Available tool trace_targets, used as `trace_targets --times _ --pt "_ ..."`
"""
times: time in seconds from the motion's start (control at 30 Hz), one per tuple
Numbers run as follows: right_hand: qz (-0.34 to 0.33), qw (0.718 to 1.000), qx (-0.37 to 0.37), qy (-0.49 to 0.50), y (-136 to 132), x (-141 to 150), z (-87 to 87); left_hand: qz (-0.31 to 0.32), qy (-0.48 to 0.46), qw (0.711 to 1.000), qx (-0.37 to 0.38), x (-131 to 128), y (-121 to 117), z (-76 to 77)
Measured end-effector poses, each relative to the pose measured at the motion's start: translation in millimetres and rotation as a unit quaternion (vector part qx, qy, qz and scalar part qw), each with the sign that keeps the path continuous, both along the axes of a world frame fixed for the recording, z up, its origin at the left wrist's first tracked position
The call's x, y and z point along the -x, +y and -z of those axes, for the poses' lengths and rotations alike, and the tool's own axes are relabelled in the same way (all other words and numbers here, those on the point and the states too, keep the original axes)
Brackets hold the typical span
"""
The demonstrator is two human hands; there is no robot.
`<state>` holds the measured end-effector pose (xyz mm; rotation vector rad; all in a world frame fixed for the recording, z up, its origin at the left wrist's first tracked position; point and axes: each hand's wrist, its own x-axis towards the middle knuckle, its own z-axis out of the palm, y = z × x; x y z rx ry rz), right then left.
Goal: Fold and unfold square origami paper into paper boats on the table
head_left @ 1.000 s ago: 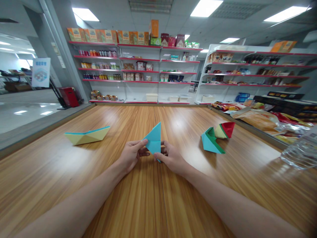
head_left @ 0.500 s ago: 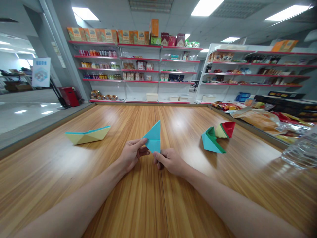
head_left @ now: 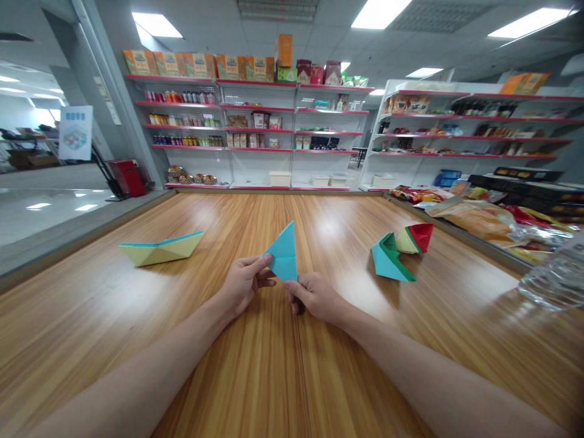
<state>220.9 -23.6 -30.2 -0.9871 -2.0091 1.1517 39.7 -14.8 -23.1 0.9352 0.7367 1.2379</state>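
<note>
At the centre of the frame, above the wooden table (head_left: pixel 246 377), the right hand (head_left: pixel 319 296) pinches the bottom corner of a blue folded paper (head_left: pixel 283 258), and the left hand (head_left: pixel 243 283) grips its left edge between thumb and fingers. A yellow-and-blue paper boat (head_left: pixel 162 252) lies at middle left; a green-and-blue folded paper (head_left: pixel 385 263) sits at middle right. Stocked shelves (head_left: pixel 260 159) span the upper frame.

left grip (head_left: pixel 241 282), right grip (head_left: pixel 318 296) — pinching blue paper (head_left: pixel 283 254)
</note>
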Motion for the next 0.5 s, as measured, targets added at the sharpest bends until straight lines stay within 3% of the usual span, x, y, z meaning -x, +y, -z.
trace_targets --times 0.37,0.5 --pt "-0.006 1.0 -0.01 -0.015 -1.1 -0.7 -1.2 -0.063 -0.008 0.997 -0.051 -3.4 -3.4 -0.1" --pt "-0.012 1.0 -0.012 -0.016 -1.3 -1.3 -2.4 -0.009 0.059 0.996 -0.066 -3.7 -5.3 0.3"
